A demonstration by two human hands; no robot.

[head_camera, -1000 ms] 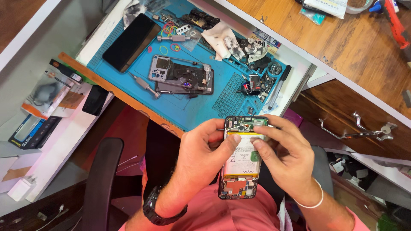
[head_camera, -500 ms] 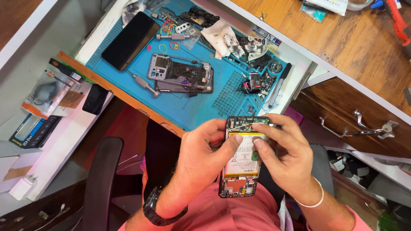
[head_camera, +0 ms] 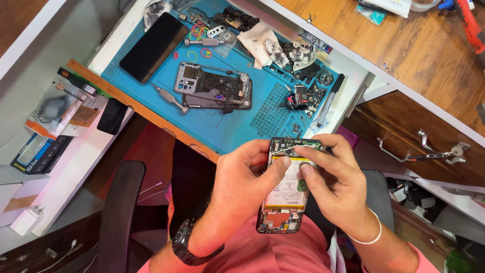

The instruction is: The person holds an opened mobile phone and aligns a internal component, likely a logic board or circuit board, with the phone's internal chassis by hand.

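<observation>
Left hand (head_camera: 242,184) grip wraps the opened phone (head_camera: 287,189) from its left edge, thumb across the battery; phone sits over the lap, below the desk (head_camera: 232,131), long axis near vertical; right hand (head_camera: 336,184) pinches the phone's top end, fingertips (head_camera: 303,149) nearer the upper board.

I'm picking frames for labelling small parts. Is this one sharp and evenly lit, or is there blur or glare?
Head view: opened phone and both hands, left hand and right hand, look sharp; light is soft and even, shadows faint; mild sheen on the black screen panel; no glare on the blue repair mat.
</observation>
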